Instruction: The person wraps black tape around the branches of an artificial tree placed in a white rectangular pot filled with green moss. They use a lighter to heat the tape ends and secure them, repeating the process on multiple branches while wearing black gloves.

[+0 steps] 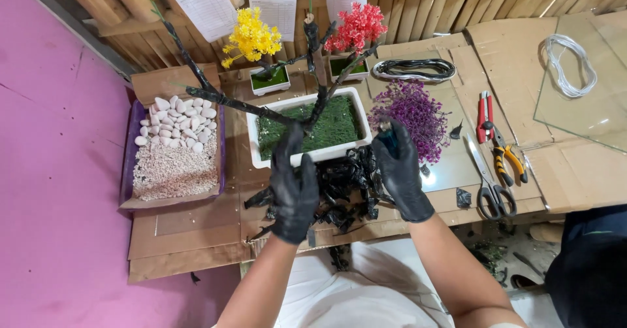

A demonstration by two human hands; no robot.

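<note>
Black fake tree [313,73] standing in white pot [307,129] full of green fake grass [336,122], mid surface [496,47]. Left hand [294,187] in black glove, curled tight round low black branch [222,99] near trunk. Right hand [398,168] in black glove, closed round small dark thing, too small to name. Heap of black wrap scraps [349,187] just in front of pot.

Might tip whole pot if branch pulled too hard. Might snap thin twigs.

Purple tray [125,164] holding white stones [179,119] and pale gravel [173,168]. Two small pots behind, yellow flowers [251,37] and red flowers [356,27]. Purple flowers [415,112], red cutters [484,115], scissors [490,184] at right.
</note>
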